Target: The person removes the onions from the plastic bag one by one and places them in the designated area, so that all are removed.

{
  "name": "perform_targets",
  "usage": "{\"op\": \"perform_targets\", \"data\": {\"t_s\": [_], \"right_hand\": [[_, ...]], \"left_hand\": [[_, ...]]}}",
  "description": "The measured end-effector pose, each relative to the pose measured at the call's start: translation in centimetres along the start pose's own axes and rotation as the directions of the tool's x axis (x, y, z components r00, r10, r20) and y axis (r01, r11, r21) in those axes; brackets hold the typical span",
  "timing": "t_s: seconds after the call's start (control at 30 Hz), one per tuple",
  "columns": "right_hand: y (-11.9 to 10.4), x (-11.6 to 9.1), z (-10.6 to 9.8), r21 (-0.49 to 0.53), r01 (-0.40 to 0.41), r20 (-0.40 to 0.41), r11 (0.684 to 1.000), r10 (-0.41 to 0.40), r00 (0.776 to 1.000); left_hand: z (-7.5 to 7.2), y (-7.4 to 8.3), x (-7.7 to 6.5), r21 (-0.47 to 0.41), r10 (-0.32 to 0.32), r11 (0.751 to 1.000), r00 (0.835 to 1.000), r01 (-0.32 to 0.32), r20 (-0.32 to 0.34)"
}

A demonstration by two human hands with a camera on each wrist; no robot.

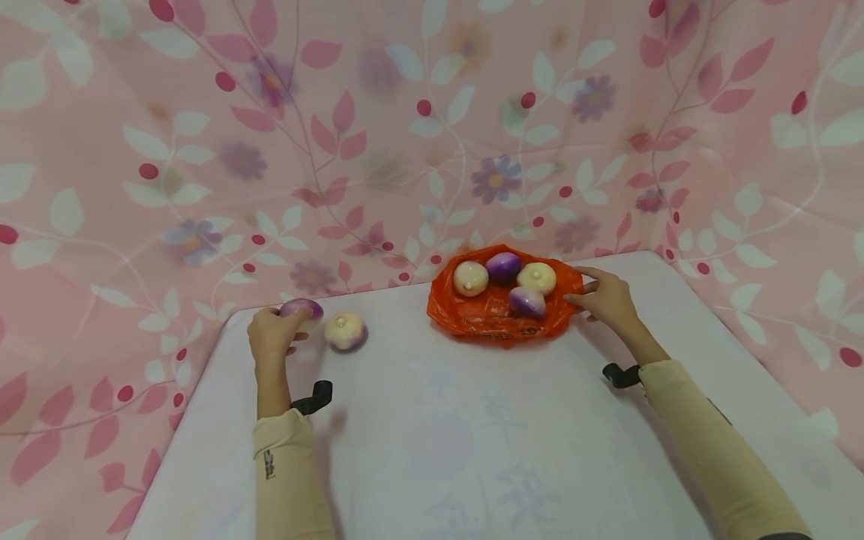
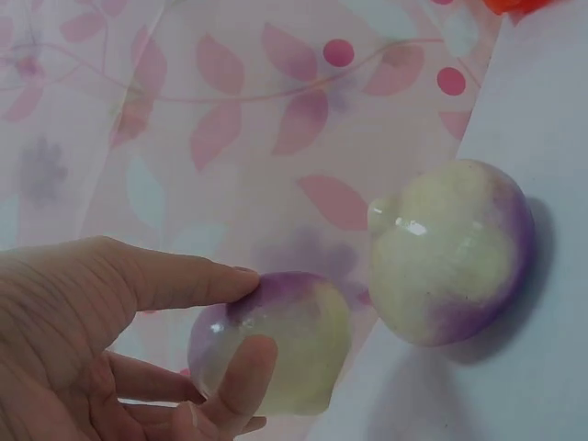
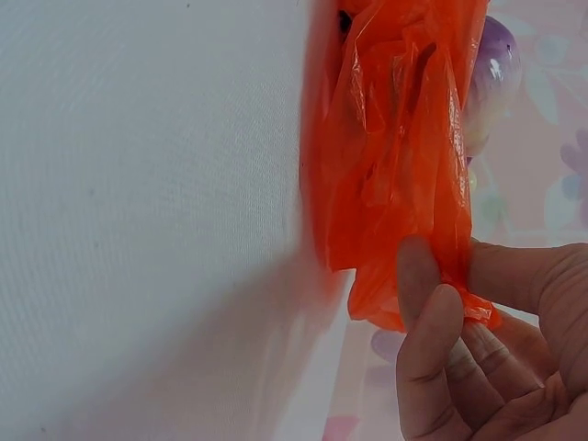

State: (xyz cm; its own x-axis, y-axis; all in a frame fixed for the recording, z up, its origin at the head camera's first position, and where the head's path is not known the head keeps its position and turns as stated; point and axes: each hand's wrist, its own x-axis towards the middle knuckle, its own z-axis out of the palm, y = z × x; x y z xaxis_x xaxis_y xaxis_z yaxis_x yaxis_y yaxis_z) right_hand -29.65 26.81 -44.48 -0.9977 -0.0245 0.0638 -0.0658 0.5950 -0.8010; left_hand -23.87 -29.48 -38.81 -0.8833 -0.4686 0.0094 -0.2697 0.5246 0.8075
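Note:
At the table's far left, my left hand (image 1: 271,336) pinches a purple-and-white turnip (image 2: 308,344) between thumb and fingers, a little above the tabletop. Just right of it, a second turnip (image 1: 346,331) rests on the table, its pale stubbed end showing. An orange-red plastic bag (image 1: 451,318) lies spread at the back with several turnips in it, among them a deep purple one (image 1: 503,267) and a pale one (image 1: 470,278). My right hand (image 1: 610,300) grips the bag's right edge, with the thin plastic bunched between fingers and thumb in the right wrist view.
A white cloth covers the table (image 1: 432,435). Pink floral fabric (image 1: 378,135) hangs directly behind the table and along its sides. A dark camera mount sits on each wrist, and both forearms wear beige sleeves (image 1: 290,472).

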Motion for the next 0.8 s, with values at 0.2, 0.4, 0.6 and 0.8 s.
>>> {"op": "perform_targets", "data": {"t_s": [0.2, 0.4, 0.6, 0.8], "right_hand": [[0.0, 0.0, 0.1, -0.003, -0.012, 0.005, 1.0, 0.012, 1.0], [0.0, -0.1, 0.1, -0.006, -0.012, 0.005, 1.0, 0.012, 1.0], [-0.1, -0.3, 0.1, -0.009, -0.012, 0.004, 1.0, 0.012, 1.0], [-0.2, -0.3, 0.0, -0.011, -0.01, 0.006, 1.0, 0.011, 1.0]], "left_hand": [[-0.4, -1.0, 0.1, 0.009, -0.023, 1.0, 0.999, 0.023, 0.027], [0.1, -2.1, 0.4, 0.056, -0.051, 0.997, 0.998, 0.049, 0.033], [0.6, -2.8, 0.2, 0.076, -0.052, 0.996, 0.997, 0.047, 0.061], [0.5, -3.0, 0.2, 0.051, -0.044, 0.998, 0.99, 0.038, 0.131]]}}
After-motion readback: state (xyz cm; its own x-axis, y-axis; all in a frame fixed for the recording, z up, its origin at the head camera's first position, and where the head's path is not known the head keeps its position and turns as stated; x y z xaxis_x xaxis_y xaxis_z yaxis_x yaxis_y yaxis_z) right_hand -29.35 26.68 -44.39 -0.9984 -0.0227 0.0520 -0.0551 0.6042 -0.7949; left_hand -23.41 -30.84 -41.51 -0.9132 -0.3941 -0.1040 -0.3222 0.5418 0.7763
